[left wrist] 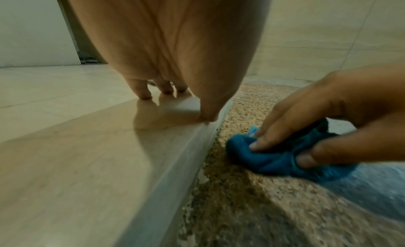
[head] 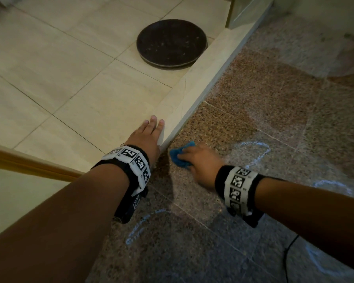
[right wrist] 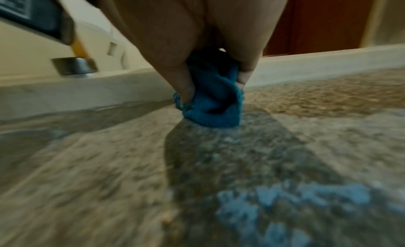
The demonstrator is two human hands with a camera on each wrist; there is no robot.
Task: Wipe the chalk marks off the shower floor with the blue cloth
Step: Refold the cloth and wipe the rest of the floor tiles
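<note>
On the left, the cream floor tiles (head: pixel 49 78) lay outside the shower, with a dark round plate (head: pixel 171 43) sitting on them near the low cream step (head: pixel 194 103). The left hand (head: pixel 146 137) rested on that step. Its fingers were straight and spread, pressing down flat and holding nothing, so it looked like a prop for the body.

Just right of the step lay the speckled brown shower floor (head: pixel 243 103). The blue cloth (head: pixel 181 155) sat on it, close beside the step. The right hand (head: pixel 200 163) held the cloth bunched up, with the fingers and thumb curled round it and pushing it onto the stone.

The cloth looked soft, fluffy and light. It would squash and fold easily, so a bunched-up hold from the top, like this one, seemed best for rubbing hard. It would likely not slip much on the rough-looking stone.

Further right and nearer the person, pale chalk marks (head: pixel 258 154) showed on the floor, so plenty of wiping seemed left to do.
</note>
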